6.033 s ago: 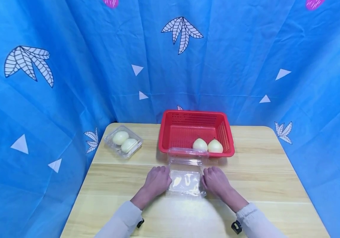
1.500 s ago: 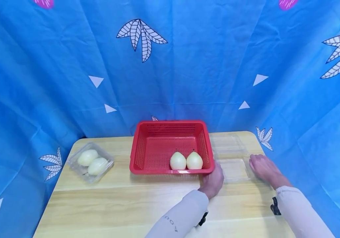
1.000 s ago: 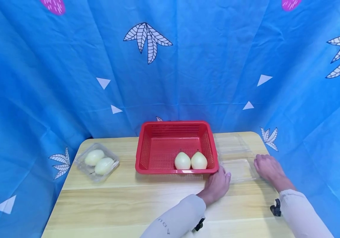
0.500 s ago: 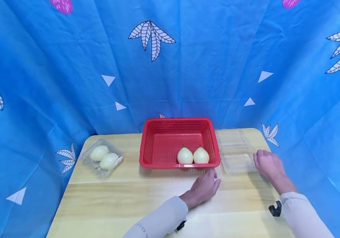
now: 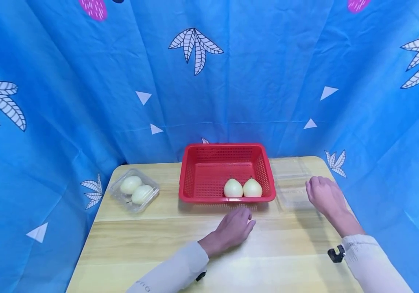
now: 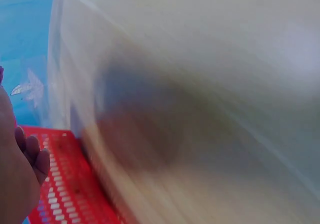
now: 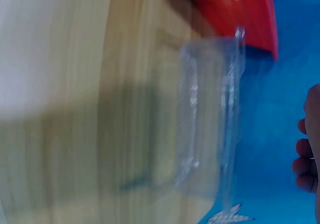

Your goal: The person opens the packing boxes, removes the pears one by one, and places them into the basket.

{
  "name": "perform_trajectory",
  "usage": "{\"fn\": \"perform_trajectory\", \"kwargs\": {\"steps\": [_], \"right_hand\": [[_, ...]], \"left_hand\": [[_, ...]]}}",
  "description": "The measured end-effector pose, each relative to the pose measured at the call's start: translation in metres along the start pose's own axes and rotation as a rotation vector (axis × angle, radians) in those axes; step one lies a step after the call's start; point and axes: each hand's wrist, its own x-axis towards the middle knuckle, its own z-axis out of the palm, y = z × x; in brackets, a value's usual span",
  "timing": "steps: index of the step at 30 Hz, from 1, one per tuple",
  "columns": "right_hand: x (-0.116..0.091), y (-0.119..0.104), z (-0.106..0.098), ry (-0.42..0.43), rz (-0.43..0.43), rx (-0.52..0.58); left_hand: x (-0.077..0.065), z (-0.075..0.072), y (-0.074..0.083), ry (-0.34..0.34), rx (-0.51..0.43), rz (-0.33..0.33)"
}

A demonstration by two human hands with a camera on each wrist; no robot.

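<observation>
My left hand (image 5: 233,228) hovers over the table in front of the red basket (image 5: 184,175), its fingers loosely curled around nothing. Two pale pears (image 5: 233,188) sit side by side in the basket's front right corner. To the right of the basket lies a clear plastic clamshell box (image 7: 192,108) with its lid spread back. Just beyond its right side, my right hand (image 5: 326,196) is held above the table, fingers loosely bent, apart from the box. The left wrist view shows the fingers (image 6: 42,161) of the left hand against the red basket's perforated wall.
At the table's back left stands another clear box (image 5: 136,205) with two pears (image 5: 130,185) inside. A blue patterned curtain (image 5: 209,97) surrounds the wooden table (image 5: 140,248) at the back and sides.
Both hands gripped the clear clamshell box in front of the basket; it now lies to the basket's right. The left hand has let go and drawn back leftward; the right has lifted off.
</observation>
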Motion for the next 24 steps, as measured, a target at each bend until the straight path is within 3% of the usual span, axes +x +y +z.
{"fn": "perform_trajectory", "kwargs": {"steps": [7,18,24], "right_hand": [[0.013,-0.032,-0.005,0.1,-0.061,0.021],[0.033,-0.093,-0.009,0.092,-0.129,0.067],[0.041,-0.136,-0.002,0.075,-0.169,0.118]], "left_hand": [[-0.016,-0.024,-0.021,0.016,0.052,0.033],[-0.027,-0.056,-0.048,0.055,0.1,0.058],[-0.037,-0.074,-0.068,0.094,0.127,0.026]]}}
